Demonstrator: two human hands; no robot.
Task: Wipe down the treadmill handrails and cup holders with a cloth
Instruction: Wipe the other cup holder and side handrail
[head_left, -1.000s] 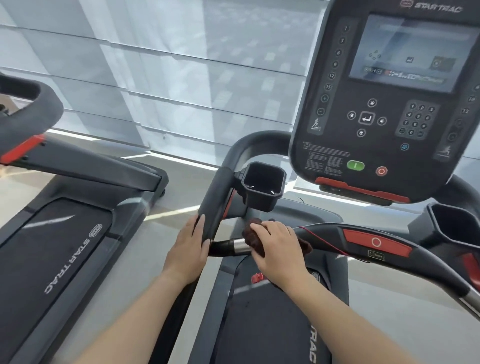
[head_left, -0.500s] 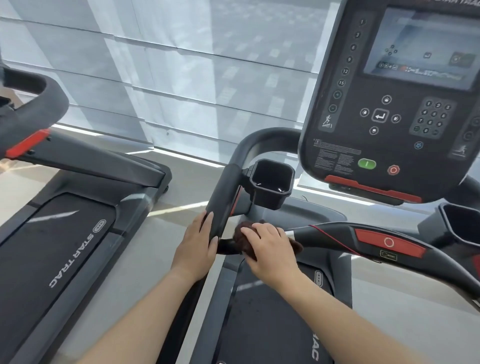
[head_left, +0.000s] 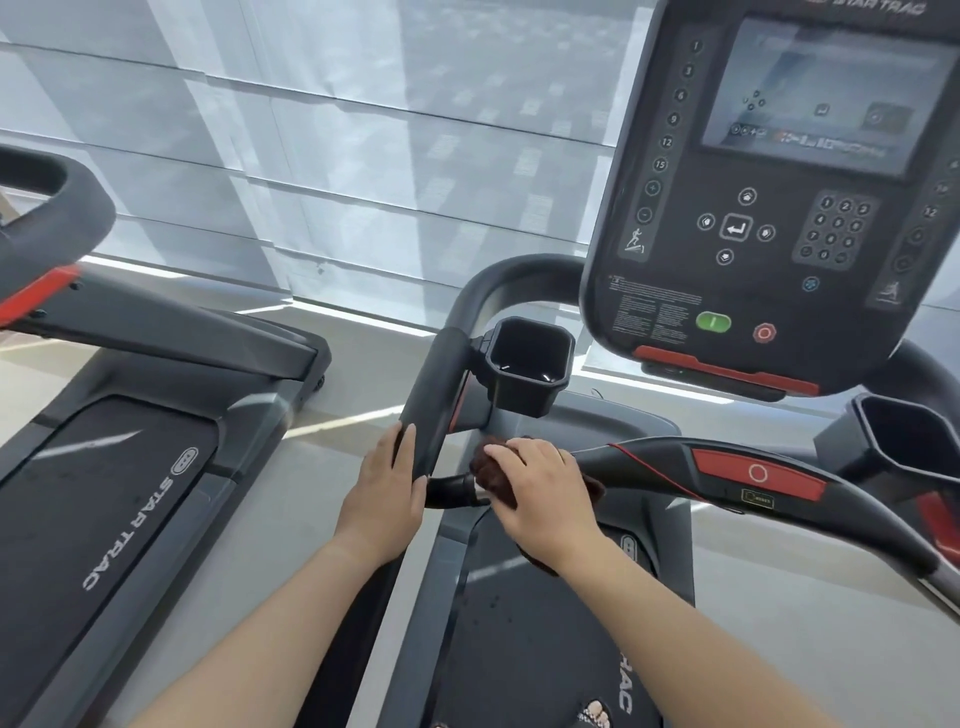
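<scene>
My right hand (head_left: 540, 493) presses a dark brown cloth (head_left: 488, 470) around the left end of the treadmill's front crossbar (head_left: 649, 462), right where it meets the short black stub (head_left: 449, 491). The black left handrail (head_left: 434, 405) runs up and away, and my left hand (head_left: 384, 499) grips its lower part from the outside. Just beyond it a square black cup holder (head_left: 530, 364) stands open and holds nothing. A second cup holder (head_left: 909, 441) shows at the right edge.
The console (head_left: 769, 208) with screen and buttons hangs above the crossbar. A red stop panel (head_left: 758, 473) sits on the crossbar. Another treadmill (head_left: 119, 467) stands to the left across a strip of floor. Window blinds fill the background.
My right hand slid the cloth left along the crossbar, covering the silver section by the stub. My left hand stayed on the handrail. The view shifted slightly left.
</scene>
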